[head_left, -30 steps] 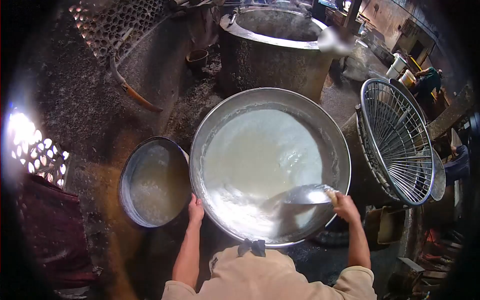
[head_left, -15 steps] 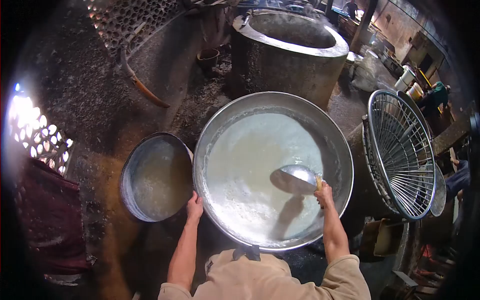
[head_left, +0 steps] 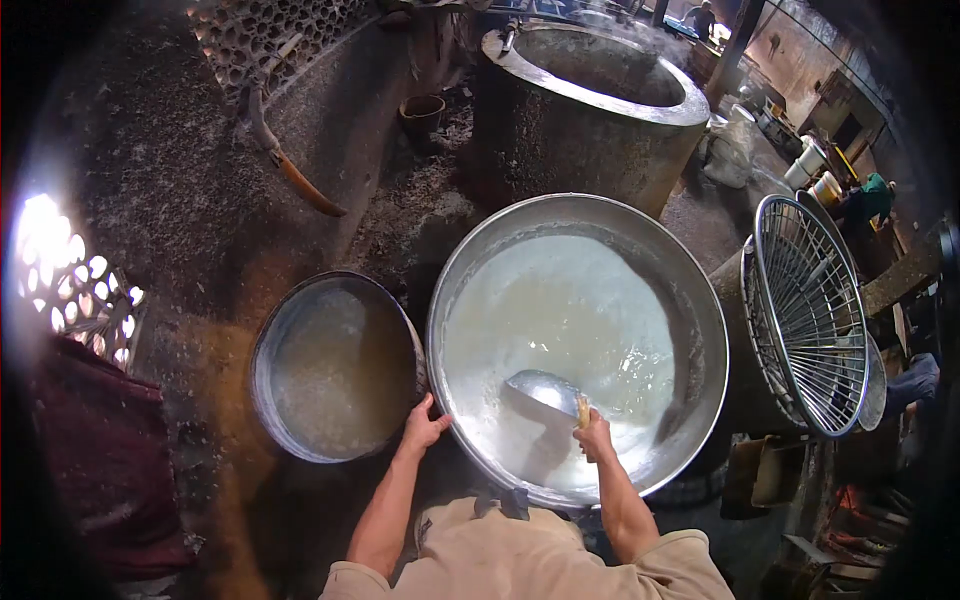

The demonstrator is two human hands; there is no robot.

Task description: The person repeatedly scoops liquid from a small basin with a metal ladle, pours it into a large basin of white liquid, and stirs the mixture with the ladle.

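A wide metal basin point(head_left: 706, 290) holds cloudy whitish liquid. My right hand point(head_left: 594, 436) is wrapped round the short handle of a metal scoop point(head_left: 545, 389), whose bowl is over the lower middle of the liquid. At the basin's lower left rim, my left hand point(head_left: 425, 428) grips the edge. Directly left of that hand stands a smaller round pan point(head_left: 268, 400) with murky liquid in it.
A large steaming round vat point(head_left: 590, 140) stands behind the basin. To the right is a metal wire basket point(head_left: 812, 315). Dark red cloth point(head_left: 105, 450) lies at the left, a small pot point(head_left: 422, 112) near the wall. A person point(head_left: 872, 200) bends at the far right.
My right hand has carried the scoop leftward from the basin's right side, toward its lower middle. My left hand stays at the rim. The camera view has shifted slightly.
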